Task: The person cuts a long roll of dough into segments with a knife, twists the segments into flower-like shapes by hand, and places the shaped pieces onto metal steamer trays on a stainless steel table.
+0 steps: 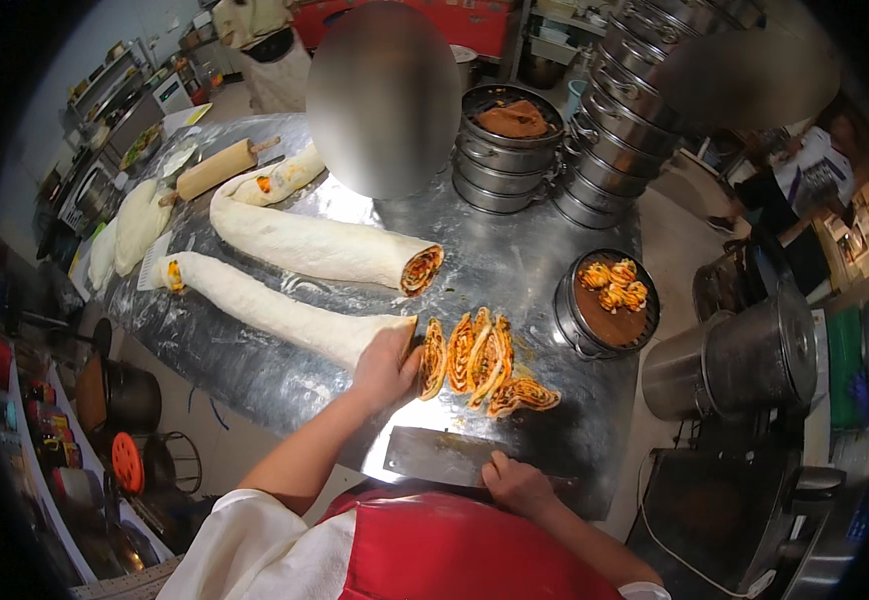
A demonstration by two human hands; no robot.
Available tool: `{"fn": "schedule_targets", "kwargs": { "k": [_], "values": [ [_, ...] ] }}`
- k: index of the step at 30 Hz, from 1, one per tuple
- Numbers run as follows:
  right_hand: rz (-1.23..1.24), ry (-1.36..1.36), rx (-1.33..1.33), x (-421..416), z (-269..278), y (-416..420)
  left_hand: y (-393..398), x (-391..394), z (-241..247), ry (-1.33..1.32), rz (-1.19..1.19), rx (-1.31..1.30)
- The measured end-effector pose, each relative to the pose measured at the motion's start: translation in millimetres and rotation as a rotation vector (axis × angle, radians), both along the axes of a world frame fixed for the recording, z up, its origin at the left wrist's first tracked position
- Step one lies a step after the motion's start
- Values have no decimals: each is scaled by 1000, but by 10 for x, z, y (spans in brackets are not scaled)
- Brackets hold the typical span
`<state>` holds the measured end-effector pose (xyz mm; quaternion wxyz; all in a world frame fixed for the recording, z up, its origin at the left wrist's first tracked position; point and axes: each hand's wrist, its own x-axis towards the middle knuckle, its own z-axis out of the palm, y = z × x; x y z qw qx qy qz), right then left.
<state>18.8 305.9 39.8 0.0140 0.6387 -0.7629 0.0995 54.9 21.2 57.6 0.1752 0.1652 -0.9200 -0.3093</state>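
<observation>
My left hand [389, 367] is at the cut end of a long filled dough roll [277, 304], its thumb close to the nearest slice [433, 360]. Whether it grips the roll or the slice is hard to see. Several more slices [481, 352] stand on edge to the right, showing orange and green filling in spirals, and one slice [524, 396] lies tipped over. Near the table's front edge my right hand [517, 484] holds a cleaver [442, 455], its broad blade flat and pointing left. A second, thicker roll [314, 240] bends across the table behind.
On the steel table [509, 270] a round steamer tray [610, 334] bears several shaped buns [614, 285]. Stacked steamers [505, 176] stand behind. A rolling pin [216, 170] and plain dough [140, 225] lie far left. People stand beyond. A large steel pot [757, 360] is at right.
</observation>
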Motion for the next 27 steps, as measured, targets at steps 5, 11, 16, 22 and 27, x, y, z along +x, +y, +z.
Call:
{"fn": "schedule_targets", "kwargs": {
  "k": [5,11,16,22,27],
  "values": [
    [-27,-155,-31,-58,34,-148,357,86,-106,-292,-76,36],
    [2,-89,-65,-699,314,-1112,428,84,-351,-270,-29,-47],
    [185,-117,-54,-1063,30,-1825,463,71,-362,-287,10,-128],
    [397,-67,251,-1214,23,-2106,478,89,-454,-286,94,-99],
    [461,-81,376,-1235,-4,-2221,506,65,-399,-289,180,16]
  ]
}}
